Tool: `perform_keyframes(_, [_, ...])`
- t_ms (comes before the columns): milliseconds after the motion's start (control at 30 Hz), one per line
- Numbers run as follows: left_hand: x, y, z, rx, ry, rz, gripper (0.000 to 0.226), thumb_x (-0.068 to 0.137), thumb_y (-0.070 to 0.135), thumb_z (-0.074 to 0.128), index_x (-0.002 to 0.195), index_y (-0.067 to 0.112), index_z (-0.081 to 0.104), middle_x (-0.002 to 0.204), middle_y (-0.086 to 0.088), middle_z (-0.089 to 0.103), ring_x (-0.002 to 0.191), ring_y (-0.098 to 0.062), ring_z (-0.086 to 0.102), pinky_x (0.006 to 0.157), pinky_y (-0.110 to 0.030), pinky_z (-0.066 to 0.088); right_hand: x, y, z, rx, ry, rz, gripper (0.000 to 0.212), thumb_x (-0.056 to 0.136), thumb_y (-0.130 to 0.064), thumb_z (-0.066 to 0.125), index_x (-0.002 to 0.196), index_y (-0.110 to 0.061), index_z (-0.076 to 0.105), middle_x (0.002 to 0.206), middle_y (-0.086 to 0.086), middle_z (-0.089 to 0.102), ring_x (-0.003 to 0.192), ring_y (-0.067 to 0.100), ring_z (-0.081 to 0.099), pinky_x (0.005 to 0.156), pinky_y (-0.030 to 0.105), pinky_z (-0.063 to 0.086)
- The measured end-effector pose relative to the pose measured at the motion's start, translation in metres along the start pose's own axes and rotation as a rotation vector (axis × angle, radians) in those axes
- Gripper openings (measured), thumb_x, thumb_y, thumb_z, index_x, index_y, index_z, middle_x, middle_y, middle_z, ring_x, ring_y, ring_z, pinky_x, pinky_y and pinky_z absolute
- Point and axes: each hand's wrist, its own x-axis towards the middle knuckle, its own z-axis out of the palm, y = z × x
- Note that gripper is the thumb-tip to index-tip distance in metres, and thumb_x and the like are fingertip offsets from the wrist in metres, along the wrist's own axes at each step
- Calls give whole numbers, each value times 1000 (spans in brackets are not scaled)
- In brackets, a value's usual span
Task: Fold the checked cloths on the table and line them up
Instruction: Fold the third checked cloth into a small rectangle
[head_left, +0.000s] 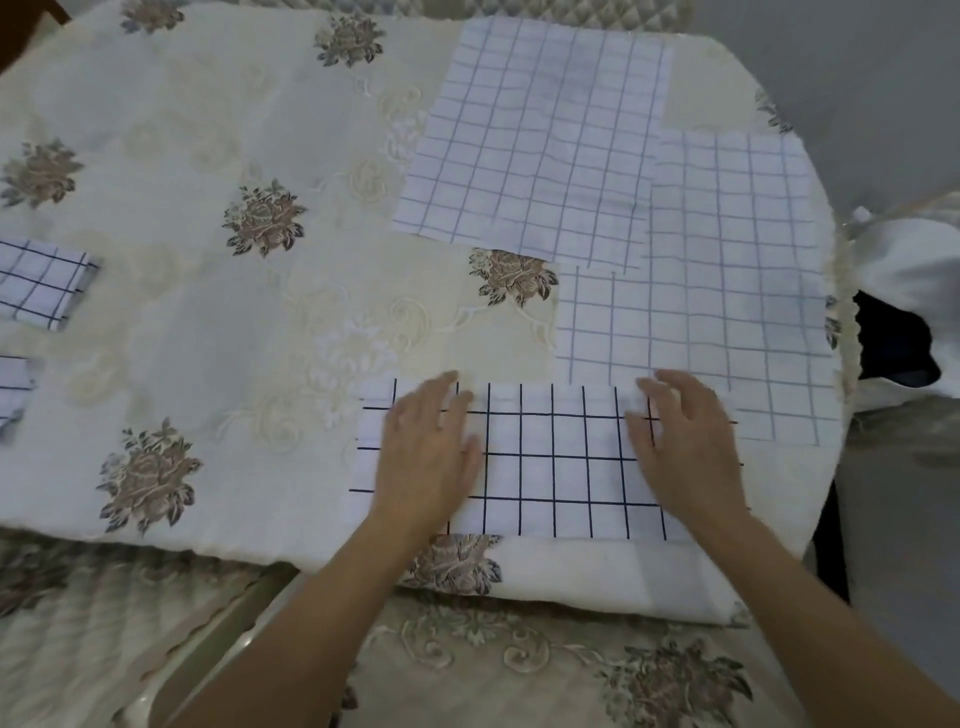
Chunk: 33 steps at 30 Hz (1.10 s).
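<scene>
Checked cloths lie in several places on the bench, which is covered by a cream tablecloth (208, 130) with brown flower clusters. The one being handled, a white cloth with dark grid lines (556, 462), lies as a flat rectangle close to the near edge of the bench, right of the middle. Both hands rest palm down on it. The left hand (426, 457) lies on its left part, with its fingers (447, 389) straight, close together and reaching the cloth's far edge, and the thumb held out to the side. The right hand (685, 441) lies on its right part, fingers straight and slightly spread, pressing flat and pinching nothing. Just beyond it, by the right edge of the bench, a larger cloth with paler lines (727, 291) lies open and flat; its near edge meets the far right corner of the handled cloth under the right hand. A second open cloth (535, 145) lies toward the far right corner, and its right side overlaps the first. At the left edge of the bench sit two smaller folded cloths, one (41, 283) farther and one (10, 395) nearer, both partly cut off by the frame. Below the near edge, a seat with a flowered cover (519, 665) shows between the forearms.
</scene>
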Motion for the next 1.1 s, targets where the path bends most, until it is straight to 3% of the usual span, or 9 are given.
perform_keyframes(100, [-12, 37, 25, -5, -139, 134, 55, 99, 40, 42, 150, 21, 37, 163, -4, 22, 150, -22, 20, 119, -49, 24, -32, -25, 16, -91, -194, 12, 59, 100, -47, 39, 149, -14, 40, 157, 11, 34, 147, 32, 26, 119, 53, 25])
perform_keyframes(200, [-19, 41, 47, 49, -201, 119, 61, 102, 49, 30, 157, 25, 21, 166, -2, 9, 153, -19, 6, 120, -51, 19, -45, -33, 28, -156, -257, 10, 68, 101, -57, 27, 157, -20, 22, 165, 7, 17, 153, 28, 9, 123, 51, 13])
perform_keyframes(400, [-28, 28, 52, 128, -202, 49, 64, 102, 56, 23, 159, 29, 9, 167, -1, 0, 153, -19, -2, 121, -52, 14, -49, -20, 41, -215, -288, -40, 70, 100, -62, 24, 159, -24, 13, 167, 3, 8, 154, 25, 3, 123, 51, 11])
perform_keyframes(733, [-44, -36, 35, 107, -168, -193, 65, 100, 58, 16, 158, 35, 0, 167, 3, -7, 153, -16, -7, 123, -50, 11, -54, 59, 7, -231, -269, 209, 74, 98, -64, 15, 159, -26, -4, 167, -1, -6, 153, 17, -11, 124, 49, 5])
perform_keyframes(867, [-41, -44, 32, 99, -168, -167, 67, 99, 59, 17, 158, 31, 3, 167, 1, -5, 153, -17, -5, 123, -50, 11, -57, 66, 7, -231, -268, 241, 78, 97, -66, 11, 158, -21, -7, 167, -1, -9, 153, 16, -12, 124, 49, 3])
perform_keyframes(1000, [-42, -41, 31, 105, -146, -154, 71, 100, 57, 19, 159, 21, 5, 167, -3, -3, 153, -20, -3, 123, -52, 12, -58, 48, 4, -258, -162, 295, 80, 99, -60, 16, 158, -6, 9, 166, 11, 5, 153, 27, 3, 121, 56, 13])
perform_keyframes(1100, [-37, -9, 36, 110, -142, 11, 72, 100, 55, 25, 159, 18, 7, 167, -4, 1, 153, -21, 0, 122, -51, 13, -51, -15, 17, -174, -149, 155, 77, 101, -56, 25, 158, -6, 8, 166, 11, 4, 154, 26, 0, 123, 52, 10])
